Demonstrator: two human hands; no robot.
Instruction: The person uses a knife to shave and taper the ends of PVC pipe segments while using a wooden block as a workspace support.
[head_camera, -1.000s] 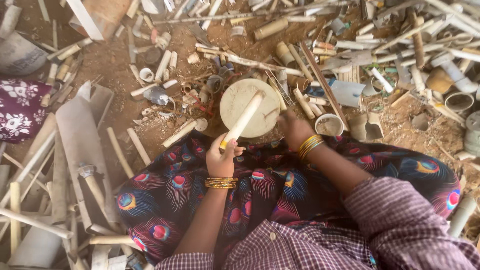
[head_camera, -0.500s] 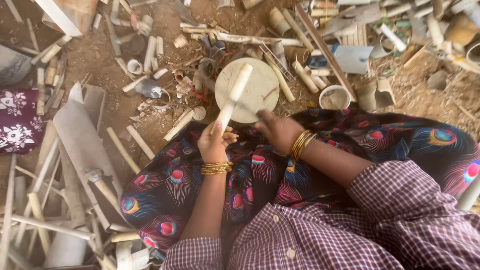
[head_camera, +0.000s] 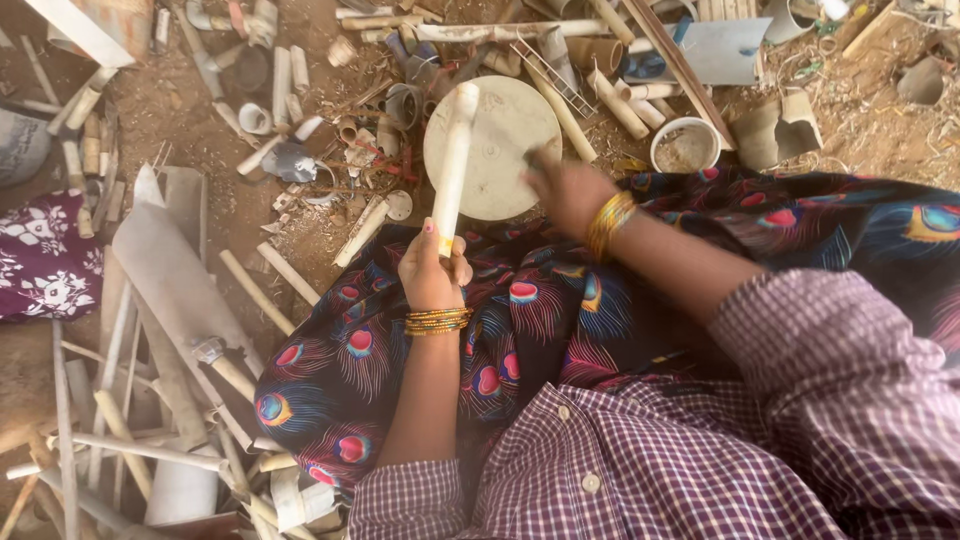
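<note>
My left hand (head_camera: 432, 270) grips the lower end of a pale cream tube (head_camera: 454, 150) that rises over a round cream disc (head_camera: 505, 130) lying on the ground in front of my knees. My right hand (head_camera: 566, 190) rests on the disc's near right edge, fingers curled and blurred; I cannot tell whether it holds anything. Gold bangles circle both wrists. A dark skirt (head_camera: 520, 330) with peacock-feather print covers my lap.
Cut pipe pieces, tubes and offcuts litter the dirt all around. A small white bowl (head_camera: 685, 146) sits right of the disc. A long grey plastic sheet (head_camera: 170, 270) and sticks lie at left, next to a maroon floral cloth (head_camera: 40, 260).
My left hand has shifted the tube more upright over the disc. My right hand has moved from the skirt up to the disc's edge. The camera has moved closer.
</note>
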